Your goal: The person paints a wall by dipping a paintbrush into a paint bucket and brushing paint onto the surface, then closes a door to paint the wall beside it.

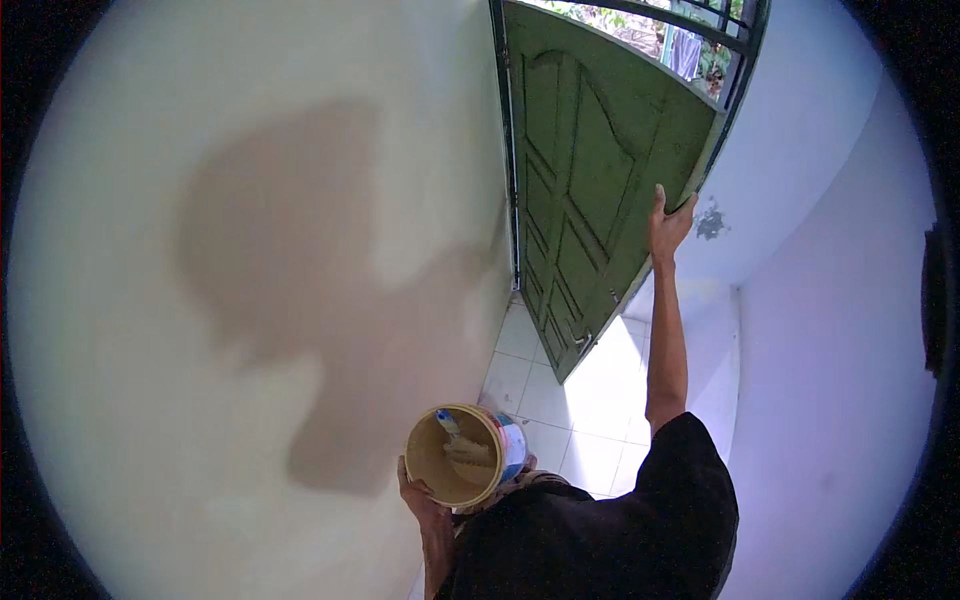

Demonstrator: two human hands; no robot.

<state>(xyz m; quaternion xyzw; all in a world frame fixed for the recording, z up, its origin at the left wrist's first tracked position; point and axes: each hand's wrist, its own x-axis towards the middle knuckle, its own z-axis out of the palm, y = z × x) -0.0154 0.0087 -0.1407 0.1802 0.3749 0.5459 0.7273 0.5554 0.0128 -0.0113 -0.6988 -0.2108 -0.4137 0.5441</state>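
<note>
My left hand [422, 491] holds a paint bucket [512, 448] by its side, close to my body. The bucket is cream inside and its outer wall bears a coloured label. A paintbrush [466, 451] leans inside, its blue-tipped handle against the far rim and its bristles low in the bucket. A little pale paint appears to lie at the bottom. With my arm stretched out, my right hand [670, 227] grips the free edge of a green panelled door [592, 165]. The door stands ajar, and its lever handle [583, 341] is lower down near the same edge.
A cream wall [187, 450] on the left carries my shadow. White floor tiles [544, 397] are sunlit by the door. Above it, a dark barred transom [679, 22] shows foliage outside. The pale right wall [817, 337] has a dark object [932, 300] at the rim.
</note>
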